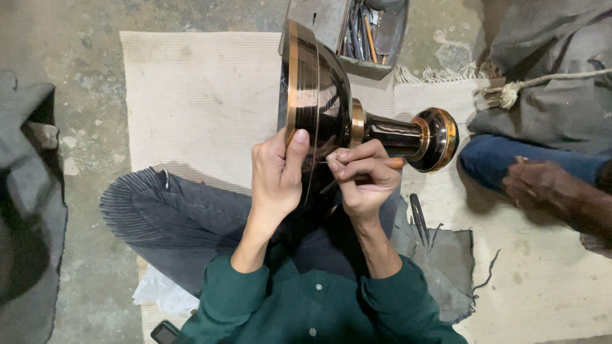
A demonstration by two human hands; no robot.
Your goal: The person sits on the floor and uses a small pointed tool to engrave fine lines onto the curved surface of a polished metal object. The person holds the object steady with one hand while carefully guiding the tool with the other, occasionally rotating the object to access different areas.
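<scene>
A large black metal bowl on a pedestal (322,102), with copper-coloured bands, lies on its side over my lap. Its round foot (438,137) points right. My left hand (275,175) grips the bowl's rim, thumb up along the edge. My right hand (362,175) is closed on a thin engraving tool (395,163) with an orange handle end, its tip against the bowl's dark surface. I sit cross-legged in dark trousers and green sleeves.
A pale woven mat (204,95) covers the concrete floor. A metal box of tools (370,32) stands behind the bowl. Another person's foot (542,185) and blue trouser leg are at right. Dark metal tools (417,216) lie by my right knee.
</scene>
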